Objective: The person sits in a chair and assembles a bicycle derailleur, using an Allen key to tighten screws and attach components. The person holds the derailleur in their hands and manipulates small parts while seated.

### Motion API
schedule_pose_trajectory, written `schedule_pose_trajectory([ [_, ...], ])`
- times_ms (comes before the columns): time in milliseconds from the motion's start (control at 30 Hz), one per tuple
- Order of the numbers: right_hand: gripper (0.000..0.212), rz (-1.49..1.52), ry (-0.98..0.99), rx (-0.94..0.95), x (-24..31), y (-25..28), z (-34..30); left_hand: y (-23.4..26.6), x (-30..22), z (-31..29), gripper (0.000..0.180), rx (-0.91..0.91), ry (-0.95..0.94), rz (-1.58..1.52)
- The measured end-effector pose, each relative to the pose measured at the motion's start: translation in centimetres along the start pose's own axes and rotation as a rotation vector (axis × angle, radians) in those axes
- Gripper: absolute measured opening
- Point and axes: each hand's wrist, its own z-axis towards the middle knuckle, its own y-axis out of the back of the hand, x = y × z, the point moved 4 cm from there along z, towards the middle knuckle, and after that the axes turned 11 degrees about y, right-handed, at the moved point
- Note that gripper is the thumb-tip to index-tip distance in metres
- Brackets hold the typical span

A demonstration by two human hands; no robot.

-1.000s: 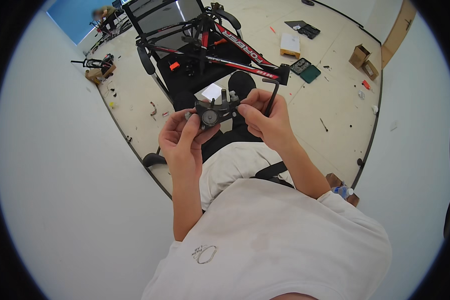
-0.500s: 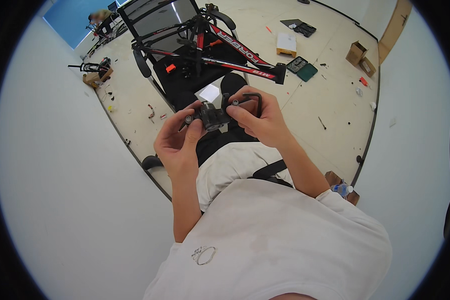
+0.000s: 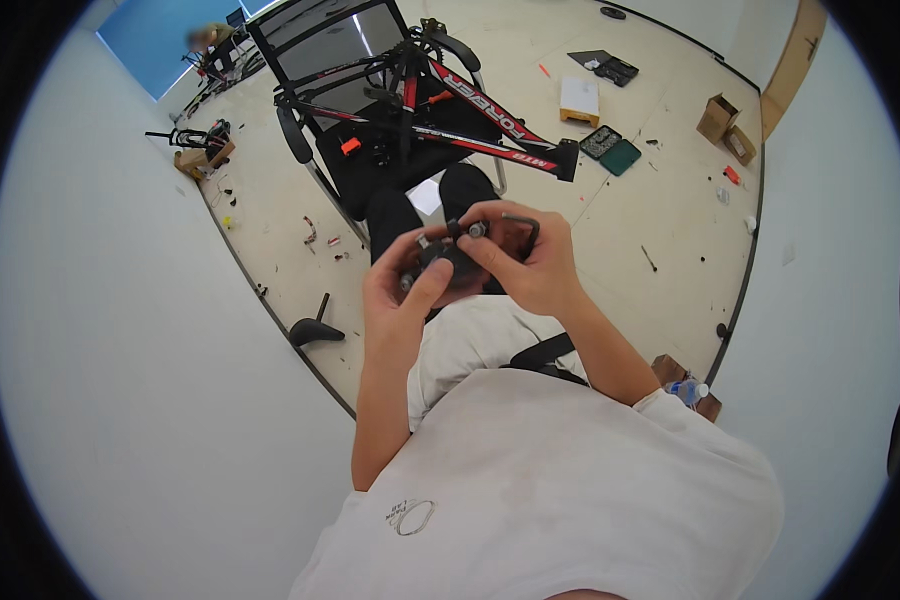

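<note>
Over my lap, my left hand [image 3: 398,305] closes around a black bicycle stem [image 3: 448,262], its thumb pressed on the body. A silver bolt end [image 3: 407,283] shows near the left fingers. My right hand [image 3: 538,268] grips the stem's other side, with thumb and forefinger by a second bolt [image 3: 477,230]. A black hex key [image 3: 533,230] also sits in the right hand, its bent end sticking out past the fingers. Fingers cover much of the stem, which is partly blurred.
Ahead, a red and black bike frame [image 3: 490,112] lies across an office chair [image 3: 342,190]. A saddle [image 3: 315,332] rests on the floor at left. At right are a green tool case [image 3: 622,157], cardboard boxes [image 3: 717,118] and a water bottle [image 3: 686,390]. Another person is far left.
Both hands have come closer together and lower, nearer my body. The stem has turned, and its parts now sit tighter between the hands. The hex key remains in my right hand.
</note>
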Motion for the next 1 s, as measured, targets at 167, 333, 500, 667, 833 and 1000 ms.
schedule_pose_trajectory([
  [167,0.018,0.026,0.025,0.078,0.2,-0.1,0.2,0.5,0.7,0.2,0.031,-0.044,-0.059,0.074],
  [333,0.017,0.391,-0.103,-0.017,0.8,0.4,0.5,0.8,0.5,0.1,0.025,-0.208,-0.077,0.242],
  [500,0.036,0.449,-0.297,0.090,0.5,0.6,0.5,1.0,0.0,0.0,0.022,-0.348,-0.152,0.382],
  [667,0.038,0.763,-0.578,0.353,-0.5,-0.4,-0.5,0.6,-0.3,-0.2,0.024,-0.368,-0.393,0.481],
  [833,0.039,0.955,-0.658,0.460,-0.7,-0.6,-0.7,0.6,-0.8,-0.4,0.028,-0.348,-0.621,0.509],
  [1000,0.038,1.047,-0.677,0.546,-0.1,-0.9,-1.0,0.7,-1.4,-0.5,0.029,-0.310,-0.796,0.633],
])
